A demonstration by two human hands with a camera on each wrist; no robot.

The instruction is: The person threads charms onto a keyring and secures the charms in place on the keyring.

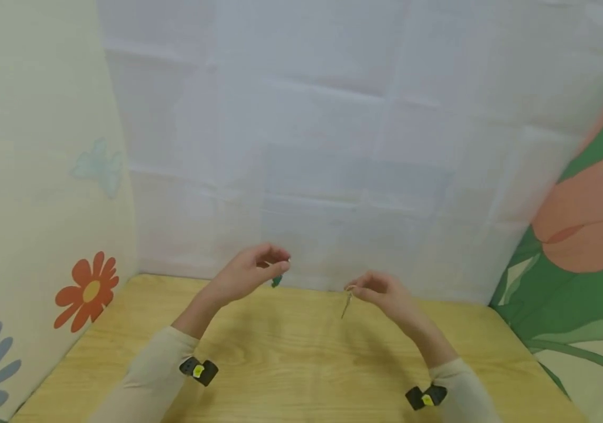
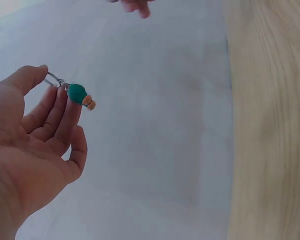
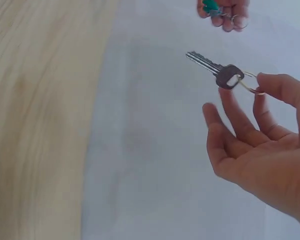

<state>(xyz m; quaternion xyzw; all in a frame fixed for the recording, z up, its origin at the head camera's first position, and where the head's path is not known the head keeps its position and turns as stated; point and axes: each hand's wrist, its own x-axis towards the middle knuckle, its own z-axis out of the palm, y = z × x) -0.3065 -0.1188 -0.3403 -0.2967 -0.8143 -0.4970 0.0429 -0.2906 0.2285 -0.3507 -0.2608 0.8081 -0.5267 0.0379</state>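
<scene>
Between thumb and fingertips my left hand (image 2: 35,135) pinches the metal ring of a keychain (image 2: 77,93); a small green charm with an orange end dangles from it. My right hand (image 3: 265,130) pinches a thin gold-coloured ring, and a single key (image 3: 215,69) with a dark head and silver blade hangs on that ring. In the head view, the left hand (image 1: 253,270) and the right hand (image 1: 386,294) are held apart above the table, the green charm (image 1: 277,281) beneath one and the key (image 1: 346,305) beneath the other.
A wood-grain table (image 1: 290,364) lies below both hands. Behind it hangs a creased white sheet (image 1: 322,117). Flower-painted panels stand at the left (image 1: 26,205) and at the right (image 1: 592,217). Each forearm wears a black strap, the left strap (image 1: 206,373) and the right strap (image 1: 417,399).
</scene>
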